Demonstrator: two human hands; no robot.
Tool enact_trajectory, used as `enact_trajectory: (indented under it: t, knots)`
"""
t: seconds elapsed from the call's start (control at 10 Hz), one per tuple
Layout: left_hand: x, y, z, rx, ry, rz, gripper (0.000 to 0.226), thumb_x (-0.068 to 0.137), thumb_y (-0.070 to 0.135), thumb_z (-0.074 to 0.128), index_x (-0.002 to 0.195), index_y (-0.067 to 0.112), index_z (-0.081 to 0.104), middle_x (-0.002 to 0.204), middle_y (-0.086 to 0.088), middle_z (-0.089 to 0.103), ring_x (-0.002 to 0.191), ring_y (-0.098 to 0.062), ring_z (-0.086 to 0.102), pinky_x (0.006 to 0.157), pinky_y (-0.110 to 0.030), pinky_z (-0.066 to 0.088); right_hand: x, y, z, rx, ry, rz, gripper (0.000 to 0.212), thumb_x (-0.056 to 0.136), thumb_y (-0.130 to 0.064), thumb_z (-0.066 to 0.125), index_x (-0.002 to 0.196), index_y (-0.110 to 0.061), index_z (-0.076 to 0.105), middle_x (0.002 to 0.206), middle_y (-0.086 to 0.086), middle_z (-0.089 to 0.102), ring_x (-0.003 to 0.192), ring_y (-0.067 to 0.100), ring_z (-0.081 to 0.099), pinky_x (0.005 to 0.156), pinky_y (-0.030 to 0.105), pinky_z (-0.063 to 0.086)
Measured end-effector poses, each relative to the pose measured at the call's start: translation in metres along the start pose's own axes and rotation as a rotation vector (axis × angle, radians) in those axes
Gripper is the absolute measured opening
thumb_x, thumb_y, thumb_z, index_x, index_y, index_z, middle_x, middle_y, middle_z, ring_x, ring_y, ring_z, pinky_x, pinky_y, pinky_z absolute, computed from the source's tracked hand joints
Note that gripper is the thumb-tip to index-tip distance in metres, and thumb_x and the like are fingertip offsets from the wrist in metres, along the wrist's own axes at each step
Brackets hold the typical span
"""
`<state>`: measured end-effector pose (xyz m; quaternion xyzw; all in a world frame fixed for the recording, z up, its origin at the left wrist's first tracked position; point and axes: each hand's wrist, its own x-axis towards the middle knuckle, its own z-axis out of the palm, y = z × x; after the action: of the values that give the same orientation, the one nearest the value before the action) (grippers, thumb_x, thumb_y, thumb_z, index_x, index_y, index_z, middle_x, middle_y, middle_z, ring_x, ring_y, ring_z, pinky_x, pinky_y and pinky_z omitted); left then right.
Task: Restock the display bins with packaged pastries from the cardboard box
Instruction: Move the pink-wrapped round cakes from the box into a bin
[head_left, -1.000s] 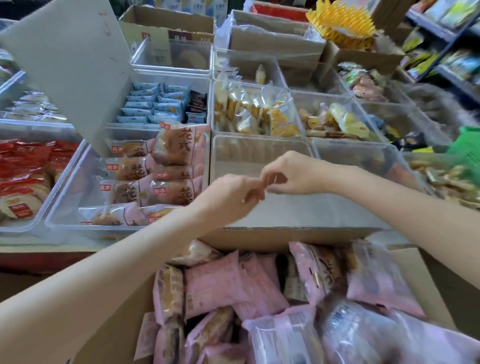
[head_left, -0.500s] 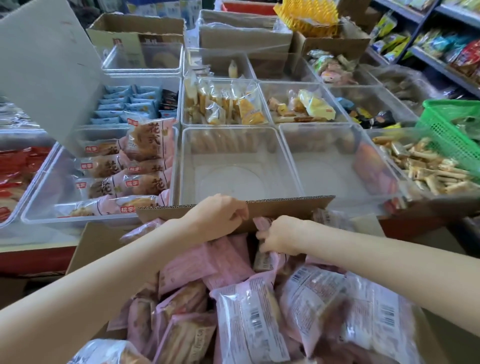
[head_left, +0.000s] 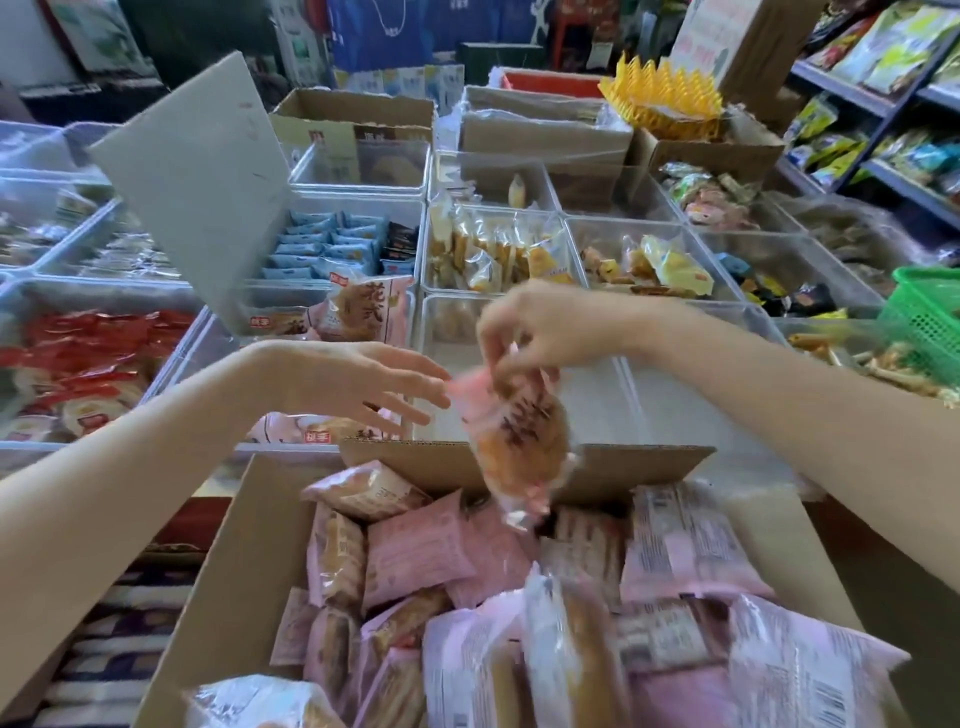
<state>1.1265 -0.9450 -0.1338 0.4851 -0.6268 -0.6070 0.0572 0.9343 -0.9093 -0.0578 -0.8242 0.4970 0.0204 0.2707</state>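
I am pinching a pink pastry packet (head_left: 511, 431) by its top edge with my right hand (head_left: 545, 332), dangling above the cardboard box (head_left: 244, 566); my left hand (head_left: 363, 384) is reaching, fingers spread, empty (apparently brushing it). The light pinch is risking a drop short of the bin (head_left: 597, 405).

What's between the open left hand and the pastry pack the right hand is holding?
Nothing: left hand fingertips nearly meet the pastry pack, head view.
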Motion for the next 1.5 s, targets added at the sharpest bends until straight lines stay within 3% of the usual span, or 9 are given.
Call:
enact_trajectory:
  t: [0.3,0.5,0.7,0.8,1.1,1.2,1.3,1.4,1.5]
  knots:
    - [-0.017,-0.034,-0.081,-0.088,-0.049,0.088,0.028,0.090,0.027,0.058,0.118,0.022,0.060,0.122,-0.009,0.062,0.107,-0.029,0.059,0.100,-0.047,0.044,0.082,-0.049,-0.026,-0.047,0.451,0.077,0.007,0.093,-0.011,0.051,0.092,-0.018,0.054,0.099,0.004,0.061,0.078,0.015,0.058,0.055,0.017,0.043]
    - [-0.009,-0.044,-0.119,-0.279,-0.017,0.179,0.057,0.055,0.027,0.084,0.105,0.009,0.062,0.100,-0.014,0.070,0.087,-0.023,0.068,0.081,-0.034,0.057,0.133,-0.057,-0.018,0.070,0.657,0.252,0.010,0.090,-0.008,0.051,0.096,-0.010,0.059,0.086,0.003,0.055,0.078,0.018,0.053,0.071,0.031,0.048]
    - [0.024,-0.055,-0.174,-0.544,0.516,0.247,0.027,0.084,0.010,0.065,0.108,0.006,0.054,0.067,-0.001,0.069,0.052,-0.007,0.063,0.047,-0.016,0.052,0.185,-0.042,-0.004,0.587,0.745,0.451,0.004,0.094,-0.009,0.049,0.093,-0.012,0.052,0.093,0.013,0.065,0.070,0.026,0.068,0.058,0.033,0.057]
    - [0.051,-0.055,-0.195,-0.593,0.640,0.289,0.027,0.086,0.016,0.064,0.111,0.009,0.058,0.076,0.002,0.069,0.062,-0.009,0.059,0.057,-0.021,0.048,0.219,-0.034,0.011,0.726,0.799,0.521,0.007,0.092,-0.015,0.052,0.098,-0.012,0.050,0.099,0.016,0.066,0.081,0.030,0.067,0.075,0.045,0.057]
    - [0.101,-0.093,-0.175,-0.305,0.610,0.072,0.033,0.087,0.015,0.062,0.116,0.000,0.057,0.088,-0.009,0.062,0.075,-0.017,0.054,0.067,-0.028,0.047,0.255,-0.002,0.067,0.783,0.632,0.743,0.063,0.093,-0.041,0.049,0.141,-0.005,0.029,0.144,0.013,0.039,0.131,0.030,0.040,0.107,0.042,0.036]
    - [0.103,-0.112,-0.163,-0.133,0.489,0.004,0.048,0.087,0.003,0.053,0.133,0.003,0.042,0.110,-0.015,0.060,0.093,-0.028,0.060,0.079,-0.037,0.051,0.259,0.011,0.087,0.953,0.463,0.718,0.078,0.083,-0.036,0.062,0.143,-0.010,0.019,0.144,0.014,0.040,0.125,0.030,0.047,0.102,0.046,0.043]
    - [0.101,-0.119,-0.154,0.071,0.384,0.002,0.075,0.090,0.002,0.047,0.149,0.016,0.005,0.130,-0.004,0.046,0.080,-0.011,0.056,0.065,-0.013,0.051,0.258,0.012,0.097,0.890,0.440,0.705,0.090,0.083,-0.028,0.063,0.149,-0.015,0.004,0.150,0.012,0.030,0.133,0.029,0.037,0.107,0.048,0.037]
    - [0.106,-0.123,-0.153,0.359,0.298,0.024,0.082,0.090,0.003,0.045,0.149,0.026,-0.008,0.137,-0.014,0.048,0.073,-0.012,0.058,0.062,-0.023,0.052,0.256,0.008,0.100,0.704,0.500,0.651,0.090,0.086,-0.018,0.058,0.150,-0.026,-0.005,0.157,0.012,0.010,0.143,0.031,0.016,0.115,0.049,0.022]
    - [0.108,-0.117,-0.154,0.490,0.302,0.039,0.085,0.086,-0.006,0.042,0.149,0.026,-0.006,0.155,-0.011,0.016,0.125,-0.028,0.047,0.093,-0.031,0.048,0.253,0.002,0.099,0.498,0.414,0.539,0.080,0.089,-0.006,0.049,0.151,-0.027,0.003,0.157,0.012,-0.011,0.145,0.031,0.002,0.115,0.042,0.014]
